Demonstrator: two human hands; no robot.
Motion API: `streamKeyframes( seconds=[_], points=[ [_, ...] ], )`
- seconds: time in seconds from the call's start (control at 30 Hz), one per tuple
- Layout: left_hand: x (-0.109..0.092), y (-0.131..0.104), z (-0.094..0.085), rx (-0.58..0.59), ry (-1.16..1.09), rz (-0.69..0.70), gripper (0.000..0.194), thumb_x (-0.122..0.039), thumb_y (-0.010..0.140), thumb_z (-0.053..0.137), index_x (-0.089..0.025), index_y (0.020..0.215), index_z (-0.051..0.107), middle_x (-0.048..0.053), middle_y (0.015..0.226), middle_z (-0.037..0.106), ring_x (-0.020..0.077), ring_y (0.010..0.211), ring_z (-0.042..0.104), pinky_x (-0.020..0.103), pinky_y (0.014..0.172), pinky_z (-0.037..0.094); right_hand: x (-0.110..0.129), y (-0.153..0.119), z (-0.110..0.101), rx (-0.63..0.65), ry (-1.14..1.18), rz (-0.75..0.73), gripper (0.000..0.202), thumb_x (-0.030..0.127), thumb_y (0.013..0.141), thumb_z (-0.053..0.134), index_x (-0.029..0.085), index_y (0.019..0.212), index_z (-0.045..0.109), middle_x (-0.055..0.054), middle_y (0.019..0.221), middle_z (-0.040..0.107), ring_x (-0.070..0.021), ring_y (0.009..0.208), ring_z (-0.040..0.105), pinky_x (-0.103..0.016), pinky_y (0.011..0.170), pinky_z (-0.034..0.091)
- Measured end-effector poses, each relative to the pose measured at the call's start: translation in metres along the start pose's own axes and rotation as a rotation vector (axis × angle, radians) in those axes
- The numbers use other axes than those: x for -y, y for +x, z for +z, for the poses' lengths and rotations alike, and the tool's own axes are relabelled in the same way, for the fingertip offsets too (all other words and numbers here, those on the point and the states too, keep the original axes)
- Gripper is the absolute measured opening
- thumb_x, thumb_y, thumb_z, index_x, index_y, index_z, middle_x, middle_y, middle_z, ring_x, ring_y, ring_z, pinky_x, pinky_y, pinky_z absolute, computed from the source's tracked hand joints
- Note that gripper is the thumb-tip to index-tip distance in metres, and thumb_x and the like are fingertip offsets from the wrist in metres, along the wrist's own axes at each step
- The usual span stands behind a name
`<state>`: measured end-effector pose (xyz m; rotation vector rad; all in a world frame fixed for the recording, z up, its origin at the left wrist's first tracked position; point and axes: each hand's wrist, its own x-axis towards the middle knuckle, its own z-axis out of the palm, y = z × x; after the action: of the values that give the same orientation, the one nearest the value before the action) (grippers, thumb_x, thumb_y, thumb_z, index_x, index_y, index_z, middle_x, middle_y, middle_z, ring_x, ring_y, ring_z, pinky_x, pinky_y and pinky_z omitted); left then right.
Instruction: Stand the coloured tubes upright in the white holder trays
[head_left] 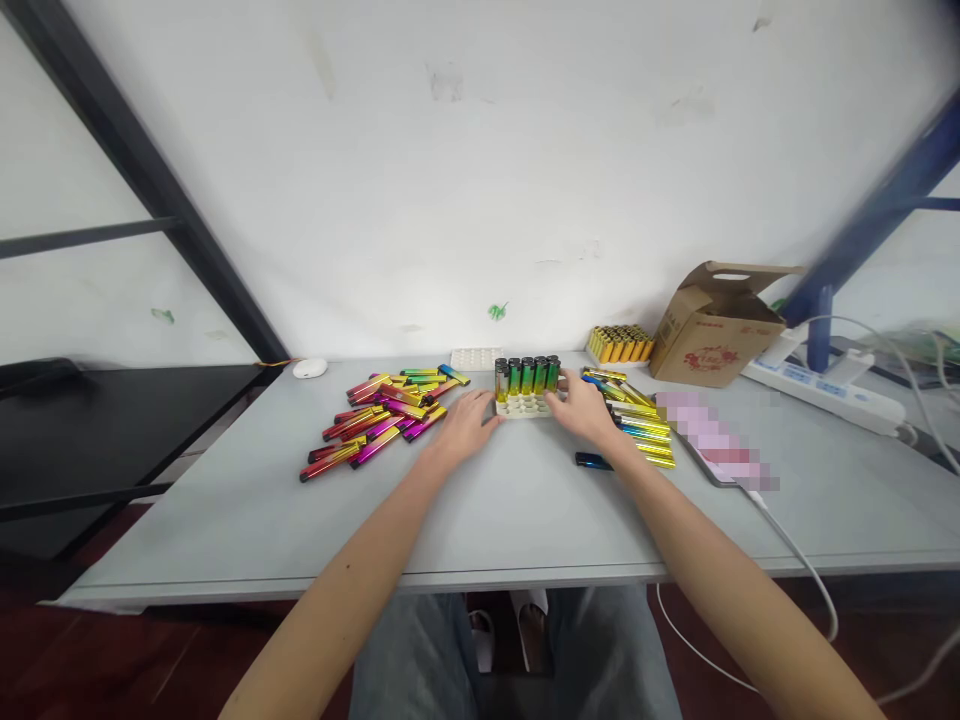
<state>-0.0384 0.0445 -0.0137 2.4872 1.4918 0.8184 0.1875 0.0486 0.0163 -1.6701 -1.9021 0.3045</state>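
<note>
While the tray point(523, 408) sits flat on the desk point(487, 510) just right of the centre of the frame, I see both hands flanking it. The left hand point(463, 430) is half open, fingers loosely bent and thumb apart, at the tray's left edge; I cannot tell whether it touches or presses. The right hand point(585, 408) is likewise half open, its thumb by the near right corner and its index finger close to the upright lighters point(534, 375); I cannot make out a firm grip there either.

These lighters stand at the far side of the tray, with holes showing on the near side. I judge the tray light, thin and fairly stiff, but likely to bend if squeezed in the middle, so I would take it low by its two short ends, keeping it level, since the lighters make it heavy at the back and could tip. Each lighter looks light, hard and slick with its shiny wrap; mid-body between thumb and finger seems the best hold, clear of the dark top.

Loose ones lie in a pile point(403, 408) left of centre and a heap point(645, 432) to the right, crossing one another, so they may roll or slide when nudged.
</note>
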Motion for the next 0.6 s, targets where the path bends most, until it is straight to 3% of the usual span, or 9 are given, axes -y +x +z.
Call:
streamKeyframes(
  seconds=[0.2, 0.37, 0.5, 0.6],
  points=[
    [0.006, 0.002, -0.006, -0.020, -0.015, -0.020, 0.027, -0.027, 0.085, 0.061, -0.018, 0.110, 0.064, 0.010, 0.114, 0.067, 0.0294, 0.111, 0.060, 0.043, 0.098, 0.048, 0.006, -0.001, 0.005, 0.048, 0.098, 0.009, 0.048, 0.036, 0.082, 0.053, 0.014, 0.125, 0.056, -0.013, 0.113, 0.070, -0.0277, 0.100, 0.066, -0.037, 0.086, 0.049],
    [0.007, 0.002, -0.007, -0.022, -0.015, -0.033, 0.027, -0.026, 0.085, 0.060, -0.017, 0.110, 0.065, 0.011, 0.112, 0.068, 0.0296, 0.109, 0.062, 0.043, 0.096, 0.049, -0.007, 0.008, -0.002, 0.046, 0.180, 0.016, 0.061, 0.030, 0.082, 0.051, 0.008, 0.138, 0.044, -0.016, 0.120, 0.068, -0.0260, 0.105, 0.064, -0.036, 0.091, 0.048],
    [0.006, 0.001, -0.008, -0.012, -0.030, -0.030, 0.026, -0.025, 0.085, 0.060, -0.017, 0.109, 0.065, 0.011, 0.111, 0.068, 0.0294, 0.108, 0.063, 0.042, 0.096, 0.049, -0.022, 0.014, -0.015, -0.192, -0.106, 0.001, 0.048, 0.022, 0.083, 0.049, 0.012, 0.129, 0.056, -0.015, 0.124, 0.065, -0.0304, 0.115, 0.057, -0.041, 0.097, 0.044],
    [0.005, 0.000, -0.008, -0.013, -0.024, -0.028, 0.026, -0.024, 0.085, 0.060, -0.017, 0.109, 0.065, 0.011, 0.112, 0.068, 0.0295, 0.108, 0.063, 0.042, 0.096, 0.049, -0.033, 0.014, -0.023, -0.187, -0.316, 0.092, 0.045, 0.019, 0.081, 0.049, 0.011, 0.124, 0.061, -0.019, 0.121, 0.065, -0.0340, 0.114, 0.057, -0.043, 0.096, 0.041]
  ],
)
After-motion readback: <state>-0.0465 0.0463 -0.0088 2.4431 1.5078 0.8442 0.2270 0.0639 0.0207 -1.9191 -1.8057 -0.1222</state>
